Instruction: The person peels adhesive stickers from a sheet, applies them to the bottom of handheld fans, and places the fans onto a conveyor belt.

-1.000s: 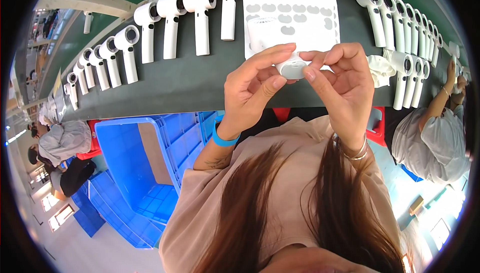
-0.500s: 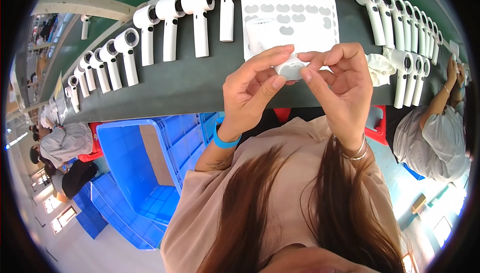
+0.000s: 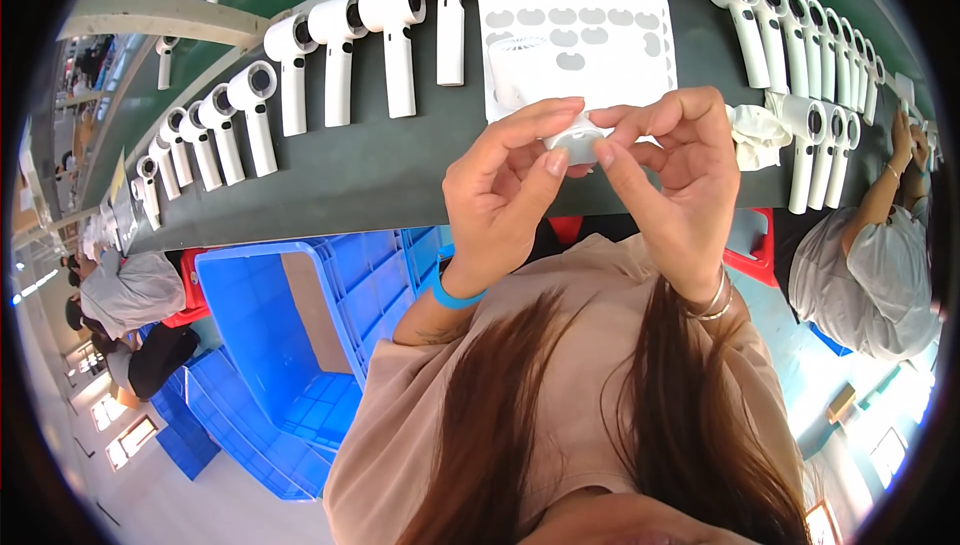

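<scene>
A white handheld fan points away from me, with the end of its handle turned toward me. A grey oval sticker covers that end. My left hand is closed around the handle, its thumb beside the sticker. Thumb and forefinger of my right hand are pinched at the right edge of the same end, on the sticker's rim. Underneath the fan lies a white sheet bearing several grey oval stickers. My hands hide most of the handle.
White handheld fans lie in a row along the dark table at left. More fans lie at right, near a crumpled white cloth. Blue crates stand below the table's left edge. A person works at far right.
The handle's end has tilted a little, and both hands have shifted slightly left with it. My right thumb has moved slightly inward along the sticker.
</scene>
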Action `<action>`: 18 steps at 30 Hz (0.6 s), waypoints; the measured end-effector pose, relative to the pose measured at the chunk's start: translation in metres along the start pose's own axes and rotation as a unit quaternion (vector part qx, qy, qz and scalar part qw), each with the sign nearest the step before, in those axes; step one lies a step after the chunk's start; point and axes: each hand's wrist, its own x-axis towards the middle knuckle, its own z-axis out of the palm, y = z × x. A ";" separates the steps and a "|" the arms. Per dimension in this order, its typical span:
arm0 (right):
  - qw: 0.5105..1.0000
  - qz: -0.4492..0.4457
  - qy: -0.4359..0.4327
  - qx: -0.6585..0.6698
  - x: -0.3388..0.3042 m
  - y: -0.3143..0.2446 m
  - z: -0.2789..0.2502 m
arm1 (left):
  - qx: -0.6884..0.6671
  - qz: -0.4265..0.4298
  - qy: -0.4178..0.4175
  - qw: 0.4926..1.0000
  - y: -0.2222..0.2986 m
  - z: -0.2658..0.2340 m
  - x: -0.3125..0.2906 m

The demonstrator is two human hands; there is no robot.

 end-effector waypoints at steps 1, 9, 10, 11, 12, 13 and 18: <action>1.000 0.000 0.000 0.000 0.000 0.000 0.000 | 0.000 0.000 0.000 1.000 0.000 0.001 0.000; 1.000 0.008 0.000 -0.004 -0.002 -0.001 0.001 | 0.018 0.005 0.020 1.000 0.000 0.003 -0.001; 1.000 0.009 0.001 -0.004 -0.002 -0.001 0.001 | 0.017 0.004 0.020 1.000 0.000 0.004 -0.001; 1.000 0.010 0.003 -0.007 -0.001 -0.002 0.001 | 0.014 0.003 0.023 1.000 0.000 0.005 -0.001; 1.000 0.010 0.005 -0.010 -0.001 -0.002 0.001 | 0.010 0.002 0.026 1.000 0.000 0.005 -0.001; 1.000 0.010 0.005 -0.010 -0.001 -0.001 0.001 | 0.010 0.001 0.026 1.000 0.000 0.005 -0.001; 0.999 0.012 0.019 -0.028 -0.001 -0.001 0.000 | 0.009 -0.012 0.014 1.000 0.002 0.006 0.002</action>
